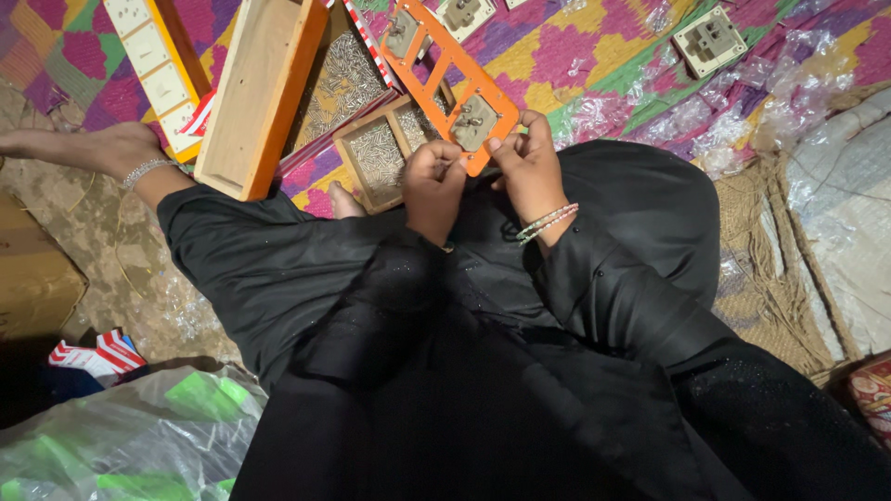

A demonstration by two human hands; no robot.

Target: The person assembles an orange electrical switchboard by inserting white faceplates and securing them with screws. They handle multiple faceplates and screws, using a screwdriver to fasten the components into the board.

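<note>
The person sat on the floor with an orange frame [444,70] propped over the lap, its far end reaching out over the patterned mat [594,51]. The right hand [529,167] was clamped on the frame's near edge, thumb on top and fingers curled beneath. The left hand [432,181] was closed tight beside it, pressed to the same edge; it seemed to pinch something small, perhaps a screw, though the view was too dim to tell. A grey switch module [473,121] sat in the frame's nearest opening, another [402,32] near the far end. The frame looked like thin, stiff moulded plastic: light, rigid enough to hold by one end, yet likely to flex or crack at the narrow bars between openings, so the solid outer rim was the safer place to grip. Just beyond the left hand lay a small wooden tray [376,153] of loose screws, slippery little things. A long wooden box [260,93] lay to the left, and a loose white socket plate [708,39] rested well apart among crumpled clear wrappers [780,88].
</note>
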